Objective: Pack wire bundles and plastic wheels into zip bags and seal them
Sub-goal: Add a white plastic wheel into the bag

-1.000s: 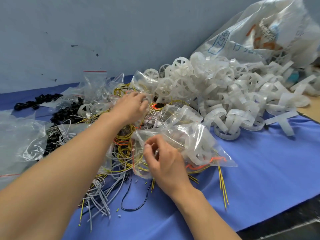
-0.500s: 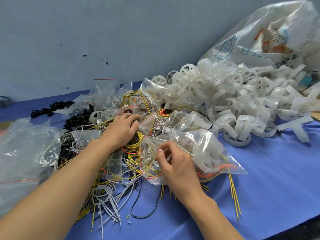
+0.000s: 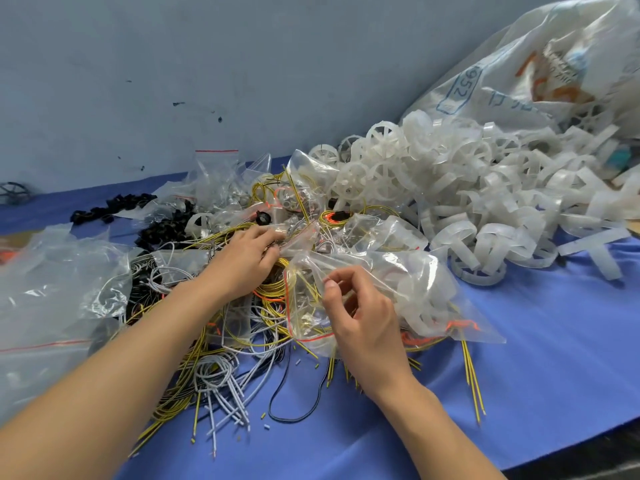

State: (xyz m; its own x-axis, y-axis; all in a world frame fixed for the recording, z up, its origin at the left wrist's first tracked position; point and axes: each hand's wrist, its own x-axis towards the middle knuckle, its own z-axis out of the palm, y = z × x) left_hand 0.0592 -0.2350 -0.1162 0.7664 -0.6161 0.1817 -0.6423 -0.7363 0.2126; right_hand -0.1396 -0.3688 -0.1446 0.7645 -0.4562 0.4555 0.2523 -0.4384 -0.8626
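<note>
A clear zip bag with a red seal line lies in the middle of the blue table, holding white plastic wheels and yellow wires. My right hand pinches the bag's upper layer near its open left edge. My left hand reaches into the tangle of yellow and white wire bundles, fingers curled around a small bag or wires there; what exactly it grips is hidden. A big heap of loose white wheels lies behind the bag.
A large printed plastic sack leans at the back right. Empty zip bags pile up on the left, with black parts behind them. The table's front edge runs along the lower right. A grey wall stands behind.
My left hand pulled back from the far pile toward me into the yellow wires. My right hand stayed on the bag, its fingers shifting along the opening.
</note>
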